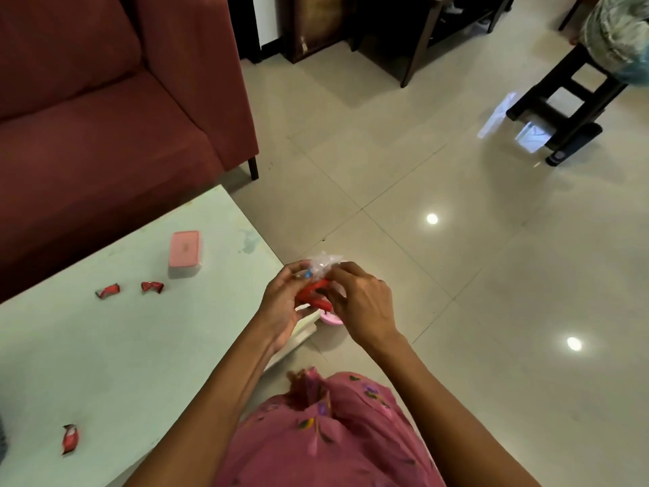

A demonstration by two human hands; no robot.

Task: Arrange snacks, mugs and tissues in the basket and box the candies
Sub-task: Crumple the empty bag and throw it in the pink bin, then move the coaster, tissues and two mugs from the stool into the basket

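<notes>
On the pale table, at its near left, lies one red wrapped candy; further up there are two more red candies side by side but apart, and just beyond the right one stands a small pink box with its lid on; behind the table is the red sofa. My left hand is raised over the table's right corner, the fingers curled and closed on a bundle of red candies together with a crumpled clear plastic bag; my right hand meets it from the other side, the fingertips pinching the same plastic and touching the red wrappers, so both hands grasp one bundle between them; how many candies are in it I cannot tell, because the fingers cover most of it. Below the hands a pink round thing shows partly; what it is I cannot tell. To the right the tiled floor is shining, and far right stands a dark stool.
</notes>
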